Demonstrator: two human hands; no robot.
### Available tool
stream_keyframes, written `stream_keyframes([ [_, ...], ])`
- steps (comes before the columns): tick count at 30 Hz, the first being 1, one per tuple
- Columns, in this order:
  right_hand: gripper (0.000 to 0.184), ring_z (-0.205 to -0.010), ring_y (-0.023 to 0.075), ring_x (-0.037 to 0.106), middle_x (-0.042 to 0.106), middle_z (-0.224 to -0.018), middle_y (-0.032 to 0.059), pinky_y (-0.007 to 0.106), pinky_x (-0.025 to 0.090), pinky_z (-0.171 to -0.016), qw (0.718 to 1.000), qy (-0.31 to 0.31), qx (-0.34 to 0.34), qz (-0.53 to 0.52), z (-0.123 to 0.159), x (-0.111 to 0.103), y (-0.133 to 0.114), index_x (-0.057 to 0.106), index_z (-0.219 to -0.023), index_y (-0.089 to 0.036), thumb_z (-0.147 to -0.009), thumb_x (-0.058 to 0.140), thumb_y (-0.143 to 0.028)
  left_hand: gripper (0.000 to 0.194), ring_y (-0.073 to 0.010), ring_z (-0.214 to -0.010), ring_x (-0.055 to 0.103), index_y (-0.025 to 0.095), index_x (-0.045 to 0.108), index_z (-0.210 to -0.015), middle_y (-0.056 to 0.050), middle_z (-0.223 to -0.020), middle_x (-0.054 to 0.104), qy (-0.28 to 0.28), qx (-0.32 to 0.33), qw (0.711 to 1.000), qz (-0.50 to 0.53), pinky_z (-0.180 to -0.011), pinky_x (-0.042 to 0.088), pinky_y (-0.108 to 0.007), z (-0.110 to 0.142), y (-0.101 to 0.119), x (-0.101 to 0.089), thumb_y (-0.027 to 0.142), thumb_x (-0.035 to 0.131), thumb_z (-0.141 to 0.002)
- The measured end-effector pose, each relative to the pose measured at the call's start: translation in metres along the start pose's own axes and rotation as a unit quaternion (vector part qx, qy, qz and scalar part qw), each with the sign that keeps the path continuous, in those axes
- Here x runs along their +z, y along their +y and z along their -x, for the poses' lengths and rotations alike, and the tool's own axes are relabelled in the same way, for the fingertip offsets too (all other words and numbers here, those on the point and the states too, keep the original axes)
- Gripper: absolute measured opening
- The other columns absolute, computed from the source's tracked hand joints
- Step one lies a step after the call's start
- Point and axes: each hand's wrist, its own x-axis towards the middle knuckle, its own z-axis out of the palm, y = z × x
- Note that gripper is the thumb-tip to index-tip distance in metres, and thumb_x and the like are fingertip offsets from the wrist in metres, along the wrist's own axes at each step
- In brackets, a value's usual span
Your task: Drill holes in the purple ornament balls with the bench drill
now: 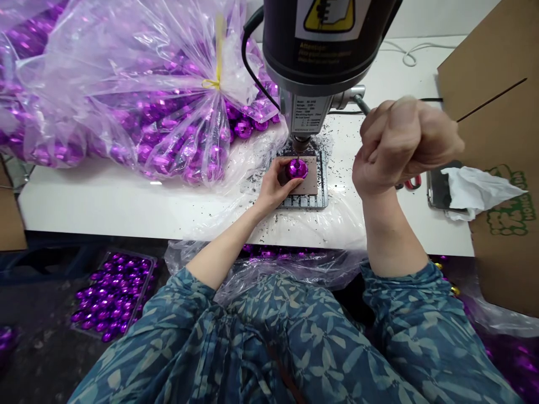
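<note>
My left hand (278, 182) pinches a shiny purple faceted ball (297, 168) between thumb and fingers. The ball rests on a brown board (310, 185) lying over the slotted metal base (323, 197) of a bench drill press (322, 62). The drill's chuck (300, 143) is right above the ball, and its thin bit seems to reach the ball's top. Up at the right, my right hand (404, 143) is closed around the end of the drill's feed lever (361, 103); its grip end is hidden in the fist.
A clear bag of purple balls (168, 123), tied with yellow string, fills the table's left. Dark shavings litter the white table (105, 205). At right are a phone (438, 188), crumpled tissue (478, 188) and cardboard box (501, 73). A tray of balls (113, 294) stands below left.
</note>
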Motion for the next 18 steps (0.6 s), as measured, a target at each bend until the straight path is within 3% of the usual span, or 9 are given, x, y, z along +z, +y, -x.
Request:
stream_keyframes([
  [7,0.070,-0.040,0.0019,0.018,0.007,-0.042,-0.0005,0.028,0.024,-0.045,0.994,0.011,-0.099,0.043,0.014,-0.005,0.029,0.010,-0.053,-0.016,-0.100,0.049,-0.051,0.056,-0.0248,-0.117,0.075,0.026,0.056,-0.127,-0.008,-0.124,0.074,-0.001,-0.012,1.000,0.001,-0.102,0.062,-0.043,0.001,0.005,-0.001,0.065,0.077,-0.092],
  [12,0.061,-0.039,0.0015,0.019,0.011,-0.043,-0.0024,0.024,0.024,-0.044,0.989,-0.004,-0.148,-0.025,0.020,-0.005,0.024,0.015,-0.055,-0.014,-0.098,0.053,-0.034,0.056,-0.0258,-0.117,0.075,0.025,0.056,-0.126,-0.009,-0.125,0.074,0.005,-0.023,1.000,0.002,-0.101,0.063,-0.043,0.001,0.009,0.000,0.065,0.077,-0.092],
  [15,0.061,-0.039,-0.0005,0.024,0.017,-0.043,-0.0030,0.023,0.020,-0.044,0.993,-0.002,-0.112,-0.034,0.003,0.002,0.003,0.015,-0.055,-0.013,-0.097,0.056,-0.030,0.058,-0.0258,-0.117,0.076,0.024,0.057,-0.126,-0.011,-0.125,0.074,0.006,-0.034,0.999,-0.002,-0.101,0.063,-0.043,0.001,0.009,0.000,0.066,0.077,-0.091],
  [17,0.062,-0.041,-0.0032,0.028,0.022,-0.045,-0.0036,0.020,0.016,-0.046,0.999,0.006,-0.042,-0.028,-0.021,0.013,-0.013,0.014,-0.058,-0.013,-0.097,0.057,-0.033,0.059,-0.0256,-0.116,0.076,0.024,0.057,-0.126,-0.010,-0.124,0.075,0.007,-0.040,0.999,-0.002,-0.101,0.063,-0.043,0.001,0.008,0.000,0.065,0.079,-0.090],
  [18,0.060,-0.044,-0.0041,0.032,0.030,-0.047,-0.0036,0.018,0.020,-0.050,1.000,-0.005,-0.016,-0.024,-0.035,0.019,-0.019,0.016,-0.058,-0.013,-0.097,0.058,-0.031,0.059,-0.0254,-0.116,0.076,0.024,0.057,-0.126,-0.010,-0.124,0.075,0.009,-0.041,0.999,0.000,-0.101,0.063,-0.043,0.002,0.007,0.001,0.065,0.079,-0.090],
])
